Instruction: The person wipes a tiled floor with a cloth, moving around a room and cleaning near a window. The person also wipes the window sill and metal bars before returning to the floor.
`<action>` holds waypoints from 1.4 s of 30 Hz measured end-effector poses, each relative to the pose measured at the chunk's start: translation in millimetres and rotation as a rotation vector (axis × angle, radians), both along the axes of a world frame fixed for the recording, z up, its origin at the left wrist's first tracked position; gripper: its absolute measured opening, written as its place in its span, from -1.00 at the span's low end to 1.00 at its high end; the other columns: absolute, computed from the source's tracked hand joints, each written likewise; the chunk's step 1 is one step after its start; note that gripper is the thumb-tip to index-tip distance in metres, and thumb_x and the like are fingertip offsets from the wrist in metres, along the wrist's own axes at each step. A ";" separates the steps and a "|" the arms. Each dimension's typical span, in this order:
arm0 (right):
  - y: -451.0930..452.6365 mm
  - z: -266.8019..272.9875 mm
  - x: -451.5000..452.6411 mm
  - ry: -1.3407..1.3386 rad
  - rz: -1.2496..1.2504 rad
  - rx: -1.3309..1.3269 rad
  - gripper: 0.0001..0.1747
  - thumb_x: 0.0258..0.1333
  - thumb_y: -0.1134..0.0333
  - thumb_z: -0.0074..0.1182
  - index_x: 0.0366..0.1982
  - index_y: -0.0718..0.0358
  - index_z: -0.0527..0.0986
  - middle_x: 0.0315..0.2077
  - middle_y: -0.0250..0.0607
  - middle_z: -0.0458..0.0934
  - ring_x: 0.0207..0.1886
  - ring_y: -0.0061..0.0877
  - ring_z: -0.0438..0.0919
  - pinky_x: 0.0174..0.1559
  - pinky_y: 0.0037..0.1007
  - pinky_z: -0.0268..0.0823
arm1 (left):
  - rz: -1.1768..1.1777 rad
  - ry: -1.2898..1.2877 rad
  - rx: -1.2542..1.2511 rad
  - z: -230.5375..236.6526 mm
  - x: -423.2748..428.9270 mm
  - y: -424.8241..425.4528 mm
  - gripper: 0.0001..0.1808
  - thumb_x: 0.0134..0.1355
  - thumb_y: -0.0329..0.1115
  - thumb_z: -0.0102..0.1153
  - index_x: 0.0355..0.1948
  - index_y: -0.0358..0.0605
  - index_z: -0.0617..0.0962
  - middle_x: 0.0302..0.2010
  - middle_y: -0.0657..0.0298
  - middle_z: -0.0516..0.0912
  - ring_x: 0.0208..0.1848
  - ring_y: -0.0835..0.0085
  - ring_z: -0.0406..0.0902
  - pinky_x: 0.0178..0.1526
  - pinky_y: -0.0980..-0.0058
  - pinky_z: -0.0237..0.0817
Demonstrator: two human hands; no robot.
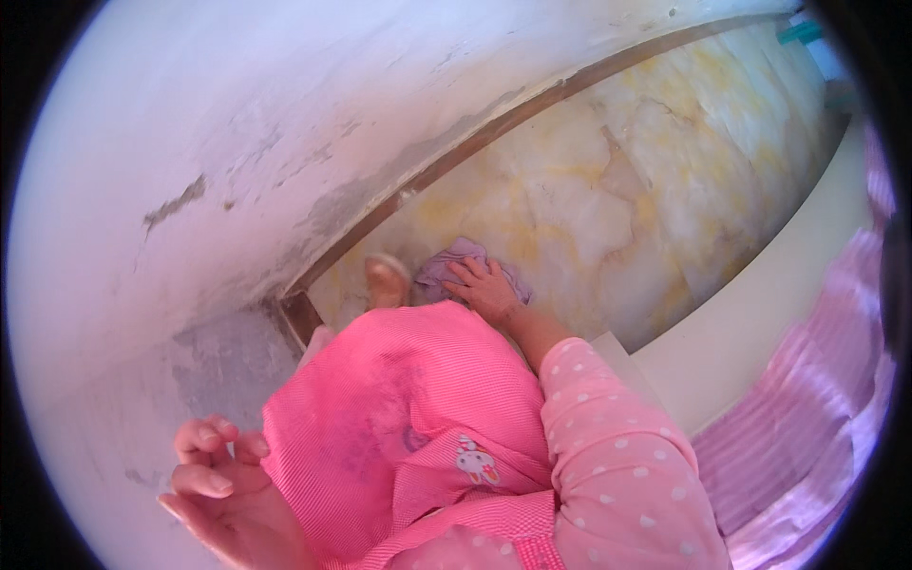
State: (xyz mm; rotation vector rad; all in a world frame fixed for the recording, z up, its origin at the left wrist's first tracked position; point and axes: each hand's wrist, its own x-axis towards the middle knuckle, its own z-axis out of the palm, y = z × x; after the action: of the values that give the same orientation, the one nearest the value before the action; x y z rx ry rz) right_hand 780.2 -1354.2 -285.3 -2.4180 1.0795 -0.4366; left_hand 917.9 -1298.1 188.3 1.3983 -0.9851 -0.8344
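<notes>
My right hand (488, 291) presses a crumpled purple cloth (456, 260) against the marbled floor (563, 192). Its fingers spread over the cloth, and part of the cloth is hidden beneath the palm. At the lower left, my left hand (231, 491) hovers palm up beside the wall, fingers loosely curled and apart, with nothing in it. Between my hands, a pink apron (399, 377) with a rabbit patch covers my lap and bent legs. One foot (387, 280) shows just left of the cloth.
A white wall (285, 128) with peeling paint runs along the left, edged by a brown skirting board (456, 157). On the right stands a pale bed-like panel (741, 285) with pink-purple fabric (791, 377) hanging over it. A teal object (799, 32) lies at the far end.
</notes>
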 end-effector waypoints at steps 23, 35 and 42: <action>-6.8 38.4 -106.6 0.104 -0.085 0.063 -0.54 0.06 0.17 0.04 0.05 -0.02 0.45 0.10 -0.26 0.46 0.15 -0.21 0.41 0.05 -0.09 0.25 | -0.213 0.292 0.284 -43.0 19.2 -99.5 -0.67 0.49 -0.11 -0.31 -0.36 -0.03 0.37 -0.19 0.26 0.36 -0.14 0.41 0.34 -0.26 0.48 0.29; -173.7 17.2 -247.8 0.570 -0.618 -0.188 -0.29 -0.20 0.44 0.15 0.13 -0.16 0.43 0.19 -0.22 0.36 0.21 -0.25 0.34 0.02 -0.13 0.28 | -0.191 0.229 0.325 -42.1 23.4 -90.8 -0.71 0.48 -0.12 -0.24 -0.36 -0.02 0.36 -0.21 0.28 0.34 -0.15 0.44 0.33 -0.23 0.49 0.25; -110.0 45.6 -228.9 0.355 -0.138 -0.237 -0.51 -0.02 0.32 0.07 0.04 -0.14 0.50 0.04 -0.27 0.48 0.13 -0.25 0.41 -0.17 -0.14 0.28 | -0.184 0.231 0.321 -38.6 28.3 -93.9 -0.74 0.47 -0.15 -0.21 -0.34 -0.02 0.36 -0.16 0.28 0.34 -0.11 0.45 0.31 -0.19 0.50 0.23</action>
State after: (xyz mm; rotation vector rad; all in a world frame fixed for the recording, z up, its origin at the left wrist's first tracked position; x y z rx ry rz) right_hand 551.3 -1464.1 -239.8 -2.7085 1.4214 -0.1892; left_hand 946.1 -1392.0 149.7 1.4530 -0.8334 -1.3065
